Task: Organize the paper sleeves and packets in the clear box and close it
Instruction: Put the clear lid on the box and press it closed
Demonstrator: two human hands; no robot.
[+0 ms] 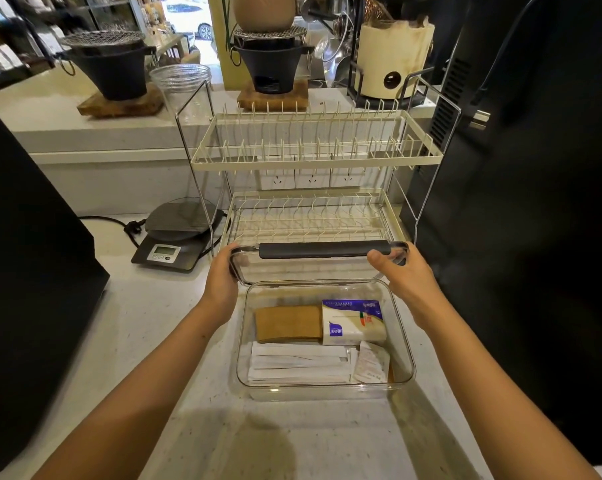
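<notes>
A clear box [405, 344] sits on the counter in front of me. Inside lie brown paper sleeves [288, 323] at the back left, a blue and white tissue packet [353, 322] at the back right, white paper sleeves [299, 363] along the front and a small white packet [370, 367] at the front right. Its clear lid [313, 266] with a dark handle strip is raised at the back edge of the box. My left hand [221, 282] grips the lid's left end and my right hand [405, 280] grips its right end.
A cream two-tier dish rack [313, 161] stands just behind the box. A grey digital scale [175, 237] with a cord sits to the left. Black appliances flank the counter on the left [26, 271] and right [521, 202]. Black burners and a clear jar stand on the raised ledge.
</notes>
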